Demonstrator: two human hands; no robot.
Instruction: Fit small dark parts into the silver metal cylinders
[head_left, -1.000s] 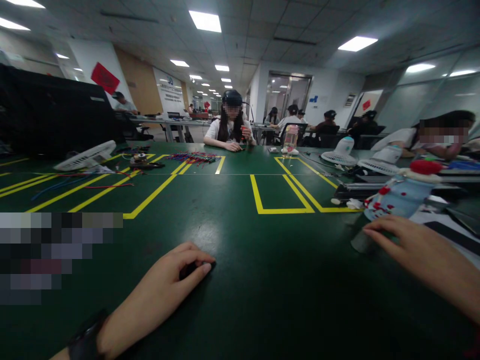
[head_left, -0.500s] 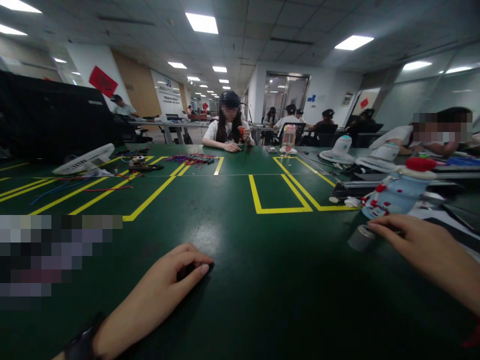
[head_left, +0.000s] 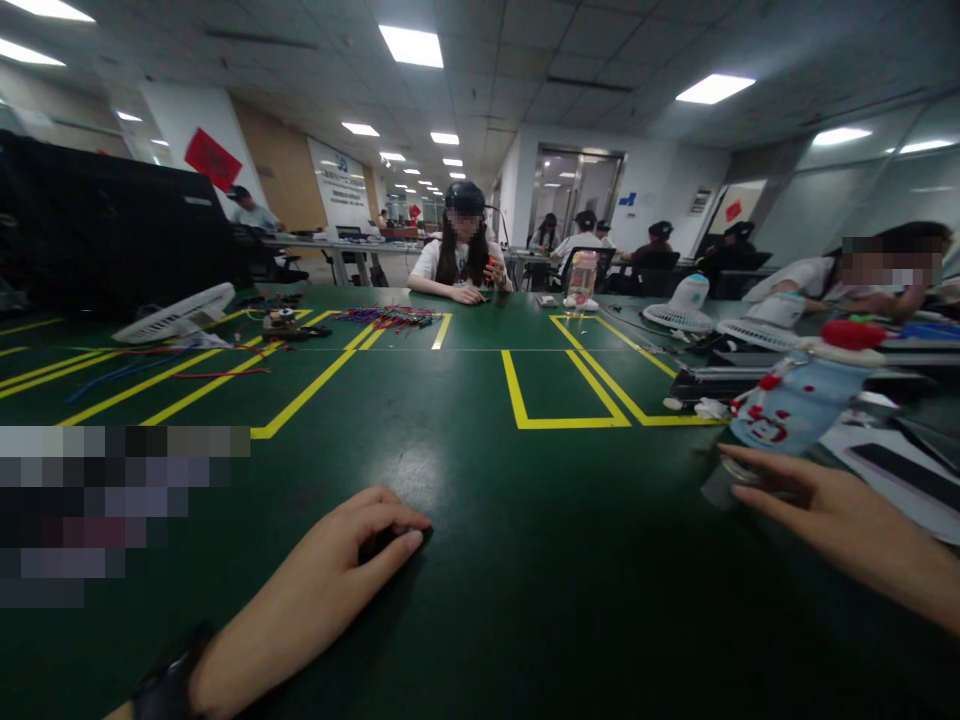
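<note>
My left hand (head_left: 349, 565) rests on the green table (head_left: 465, 610), its fingers loosely curled and the thumb a little apart from the forefinger. Nothing shows in it, though the palm side is hidden. At the right, my right hand (head_left: 817, 510) reaches to a small grey cylinder (head_left: 718, 488) standing on the table. The forefinger extends over the cylinder's top and the thumb lies at its near side, spread apart; whether they press on it is unclear. Just behind stands a light-blue bottle (head_left: 795, 400) with a red top and cartoon print.
Yellow tape lines (head_left: 574, 423) mark the table. Loose wires (head_left: 390, 317) and a white fan (head_left: 176, 315) lie to the left. More white fans (head_left: 679, 305) stand at right. Opposite sits a person in a cap (head_left: 465, 250); a clear bottle (head_left: 581, 285) stands nearby.
My right thumb and forefinger have spread wider around the grey cylinder, from near its top edge. The cylinder and my left hand stay in place; the view has shifted slightly.
</note>
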